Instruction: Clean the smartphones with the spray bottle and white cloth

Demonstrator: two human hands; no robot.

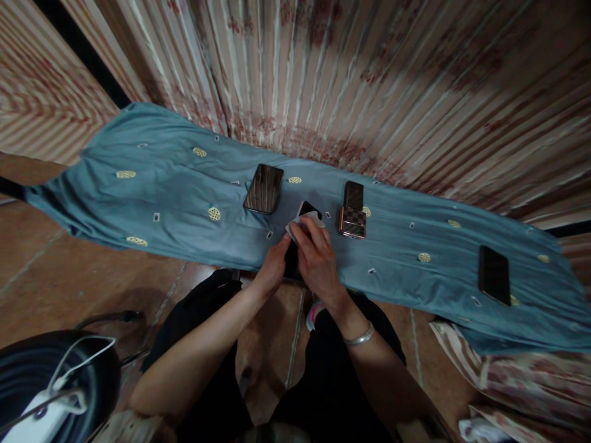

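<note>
Gripped between both hands, left hand [273,266] and right hand [314,257], a dark phone [308,210] and white cloth [305,221] over the blue sheet [175,197].

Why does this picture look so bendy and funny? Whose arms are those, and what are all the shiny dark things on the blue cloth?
The picture comes from a small camera worn on a person's head, looking down, so you see what they see. Its lens bends the edges, which is why the striped curtain looks curved.

The two arms belong to that person. Their left hand and right hand are together around a dark phone, and the right hand presses a small white cloth or wipe against it. The right wrist wears a silver bracelet.

The blue cloth has little yellow patterns. On it lie three more phones: a dark one left of the hands, a checkered folded-open one to the right, and a black one far right.

Bottom left is a round black thing with white cables; I cannot tell what it is.
</note>
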